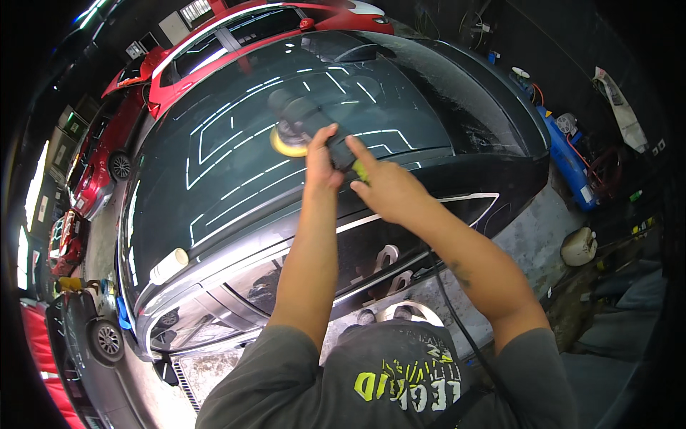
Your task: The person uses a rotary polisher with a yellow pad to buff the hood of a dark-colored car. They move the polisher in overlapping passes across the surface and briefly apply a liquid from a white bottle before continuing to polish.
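Observation:
Both my hands are on a dark car polisher (pixel 304 114) over the glossy dark roof (pixel 243 154) of a car. Its yellow foam pad (pixel 287 145) is down at the roof surface. My left hand (pixel 324 161) is wrapped round the polisher's body, thumb up. Further back, my right hand (pixel 386 187) grips the rear end near a green part, its index finger stretched along the body. A black cord (pixel 450 304) hangs down past my right forearm. Near the roof's left edge is a white bottle (pixel 169 266), its contents hidden.
A red car (pixel 214 50) stands close beyond the roof, and more cars (pixel 93 168) line the left. To the right are a blue air compressor tank (pixel 568 161) and a whitish jug (pixel 579 247) on the floor. A round white stool (pixel 411 312) is by my feet.

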Action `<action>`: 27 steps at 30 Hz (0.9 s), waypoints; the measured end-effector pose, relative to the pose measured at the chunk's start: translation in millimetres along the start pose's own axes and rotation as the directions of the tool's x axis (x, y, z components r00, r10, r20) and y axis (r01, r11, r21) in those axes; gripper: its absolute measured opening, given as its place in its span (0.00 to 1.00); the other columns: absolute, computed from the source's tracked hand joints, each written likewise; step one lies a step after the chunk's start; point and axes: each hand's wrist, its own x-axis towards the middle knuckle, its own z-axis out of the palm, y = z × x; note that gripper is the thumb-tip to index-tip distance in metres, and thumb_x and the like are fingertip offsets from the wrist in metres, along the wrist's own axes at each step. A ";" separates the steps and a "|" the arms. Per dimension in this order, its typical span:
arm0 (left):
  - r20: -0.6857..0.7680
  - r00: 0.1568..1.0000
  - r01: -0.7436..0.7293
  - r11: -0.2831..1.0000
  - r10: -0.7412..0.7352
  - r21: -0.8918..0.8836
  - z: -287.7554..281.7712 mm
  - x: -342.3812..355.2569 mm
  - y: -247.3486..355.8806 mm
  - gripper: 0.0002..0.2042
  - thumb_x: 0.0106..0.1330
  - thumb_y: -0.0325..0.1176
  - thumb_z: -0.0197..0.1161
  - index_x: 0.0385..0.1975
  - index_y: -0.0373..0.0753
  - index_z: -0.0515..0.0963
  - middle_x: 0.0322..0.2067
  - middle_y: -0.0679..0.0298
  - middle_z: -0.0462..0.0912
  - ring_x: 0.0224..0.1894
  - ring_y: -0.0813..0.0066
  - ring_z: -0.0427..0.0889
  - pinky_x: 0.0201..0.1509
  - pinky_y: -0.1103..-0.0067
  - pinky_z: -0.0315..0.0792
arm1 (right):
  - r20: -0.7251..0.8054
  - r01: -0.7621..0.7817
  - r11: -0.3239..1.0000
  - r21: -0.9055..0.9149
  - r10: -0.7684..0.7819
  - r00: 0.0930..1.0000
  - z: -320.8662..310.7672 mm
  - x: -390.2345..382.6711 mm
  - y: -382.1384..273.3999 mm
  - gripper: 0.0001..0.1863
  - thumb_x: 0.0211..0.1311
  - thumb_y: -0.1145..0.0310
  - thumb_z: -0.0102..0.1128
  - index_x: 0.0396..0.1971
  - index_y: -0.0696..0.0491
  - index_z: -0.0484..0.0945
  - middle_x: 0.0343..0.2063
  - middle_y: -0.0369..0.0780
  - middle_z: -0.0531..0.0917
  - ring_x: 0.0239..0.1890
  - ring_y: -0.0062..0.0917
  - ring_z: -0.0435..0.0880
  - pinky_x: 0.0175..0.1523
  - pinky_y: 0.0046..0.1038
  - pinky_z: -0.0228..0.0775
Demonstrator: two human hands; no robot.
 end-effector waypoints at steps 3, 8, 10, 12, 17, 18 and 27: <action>0.027 1.000 0.010 1.000 -0.010 0.022 37.4 35.8 -42.6 0.13 0.66 0.37 0.74 0.43 0.41 0.79 0.35 0.62 0.84 0.35 0.65 0.88 0.45 0.64 0.86 | -0.094 -0.063 0.997 -0.048 0.058 0.994 -19.5 -0.7 32.4 0.53 0.71 0.70 0.68 0.88 0.35 0.46 0.46 0.63 0.89 0.51 0.65 0.89 0.60 0.57 0.82; 0.047 0.992 0.115 0.991 -0.119 0.075 74.7 81.3 -71.9 0.13 0.67 0.36 0.74 0.45 0.40 0.80 0.36 0.62 0.85 0.37 0.64 0.88 0.47 0.63 0.86 | -0.134 -0.188 0.972 -0.141 0.169 0.976 -42.3 17.4 64.1 0.56 0.68 0.74 0.69 0.89 0.38 0.43 0.50 0.63 0.89 0.55 0.62 0.89 0.64 0.54 0.80; 0.050 0.983 0.170 0.982 -0.175 0.086 89.1 93.7 -75.7 0.14 0.67 0.36 0.74 0.46 0.39 0.80 0.37 0.61 0.86 0.38 0.63 0.89 0.48 0.62 0.86 | -0.144 -0.222 0.962 -0.161 0.200 0.969 -48.0 29.7 73.9 0.58 0.65 0.77 0.68 0.89 0.39 0.42 0.52 0.63 0.88 0.57 0.60 0.88 0.65 0.52 0.80; 0.038 0.981 0.186 0.978 -0.191 0.093 85.5 115.4 -75.8 0.15 0.67 0.36 0.75 0.48 0.39 0.80 0.38 0.60 0.87 0.39 0.61 0.90 0.50 0.61 0.87 | -0.152 -0.230 0.958 -0.173 0.205 0.967 -49.6 44.7 75.4 0.59 0.63 0.78 0.67 0.89 0.39 0.42 0.53 0.63 0.88 0.58 0.60 0.88 0.66 0.52 0.79; 0.010 0.987 0.162 0.983 -0.163 0.090 79.8 132.9 -64.8 0.17 0.66 0.37 0.76 0.49 0.39 0.80 0.39 0.60 0.88 0.40 0.59 0.90 0.53 0.59 0.86 | -0.113 -0.241 0.952 -0.191 0.222 0.968 -51.8 68.0 71.5 0.59 0.62 0.79 0.65 0.89 0.39 0.42 0.56 0.62 0.87 0.60 0.59 0.87 0.68 0.49 0.78; 0.003 0.986 0.165 0.982 -0.166 0.090 78.0 133.5 -59.1 0.17 0.66 0.36 0.76 0.49 0.39 0.80 0.40 0.61 0.88 0.41 0.59 0.91 0.55 0.59 0.86 | -0.103 -0.226 0.955 -0.191 0.210 0.972 -52.4 71.8 70.4 0.59 0.61 0.79 0.65 0.89 0.39 0.43 0.56 0.62 0.87 0.60 0.59 0.87 0.68 0.49 0.78; -0.007 0.997 0.071 0.997 -0.071 -0.010 30.3 113.9 12.4 0.24 0.61 0.31 0.79 0.56 0.37 0.77 0.42 0.59 0.87 0.39 0.59 0.90 0.50 0.58 0.88 | -0.038 -0.072 0.978 -0.197 0.065 0.997 -30.6 95.6 18.3 0.61 0.60 0.79 0.69 0.89 0.33 0.44 0.56 0.59 0.88 0.60 0.57 0.89 0.64 0.50 0.81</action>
